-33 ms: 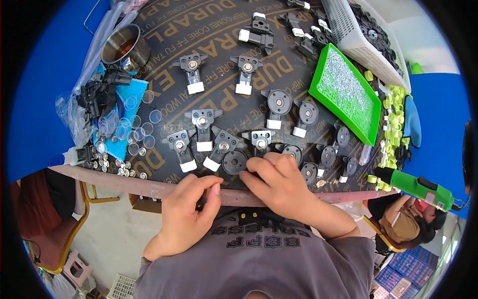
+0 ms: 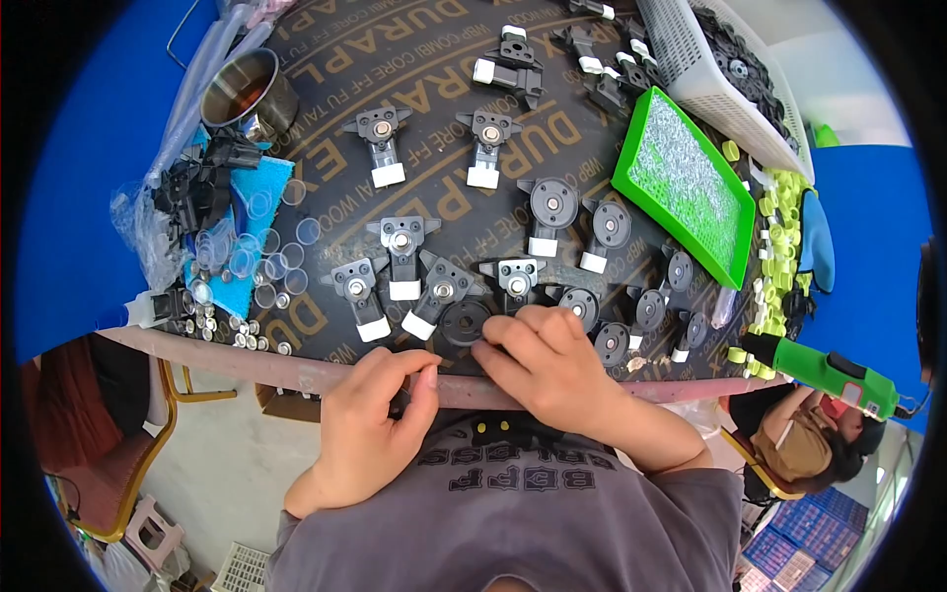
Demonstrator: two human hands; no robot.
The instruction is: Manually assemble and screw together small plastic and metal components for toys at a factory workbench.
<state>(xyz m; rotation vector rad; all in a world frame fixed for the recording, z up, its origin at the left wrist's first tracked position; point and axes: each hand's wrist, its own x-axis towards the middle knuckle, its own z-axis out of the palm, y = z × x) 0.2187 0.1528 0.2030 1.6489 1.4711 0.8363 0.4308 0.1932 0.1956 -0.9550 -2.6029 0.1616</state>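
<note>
My right hand (image 2: 547,360) is curled at the near edge of the table, thumb and forefinger closed on the right rim of a round black plastic disc (image 2: 466,323) with a central hole. My left hand (image 2: 380,400) hovers over the table edge, its thumb and forefinger pressed together; what they hold, if anything, is too small or hidden to tell. Just beyond my hands stand black brackets with white end caps and metal centres, among them one bracket (image 2: 444,289) touching the disc and another (image 2: 516,281) behind my right fingers. Disc-topped brackets (image 2: 574,304) sit beside that hand.
At right lie a green tray (image 2: 742,271) of small metal parts, yellow-green caps (image 2: 779,242) and a green electric screwdriver (image 2: 829,375). A white basket (image 2: 681,59) holds black parts. On the left are a metal cup (image 2: 281,104), clear rings (image 2: 293,255) and small metal pieces (image 2: 252,335).
The black disc looks slightly tilted and its surface darker. My right fingers have shifted a little to the left; the left hand is nearly unchanged.
</note>
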